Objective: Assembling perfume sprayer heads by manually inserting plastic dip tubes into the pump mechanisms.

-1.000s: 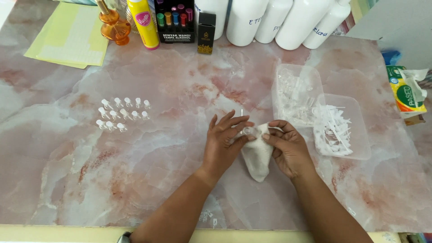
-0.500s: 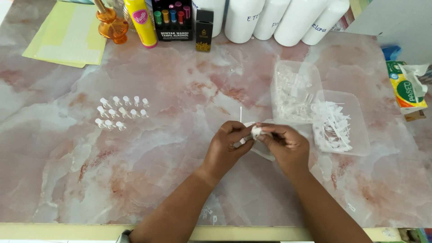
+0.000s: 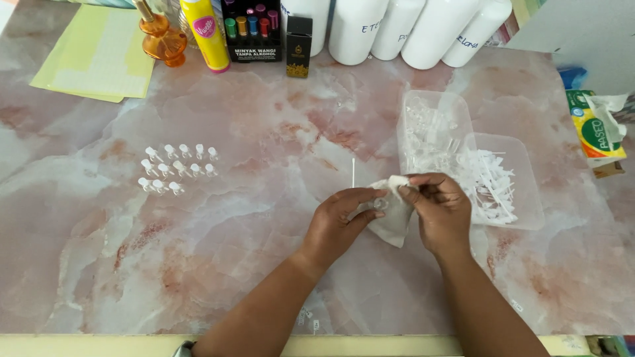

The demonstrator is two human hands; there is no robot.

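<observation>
Your left hand (image 3: 340,221) and right hand (image 3: 440,211) meet over the marble surface (image 3: 264,264), both pinching a white cloth (image 3: 395,215) that hangs between them. Your left fingertips also close on a small clear vial (image 3: 380,205) pressed against the cloth. Just right of the cloth stand two clear plastic tubs (image 3: 529,198), touching each other, holding white plastic parts. A thin white stick (image 3: 353,173) lies just above your left hand. Well left of the cloth, small clear vials (image 3: 177,168) stand in rows.
</observation>
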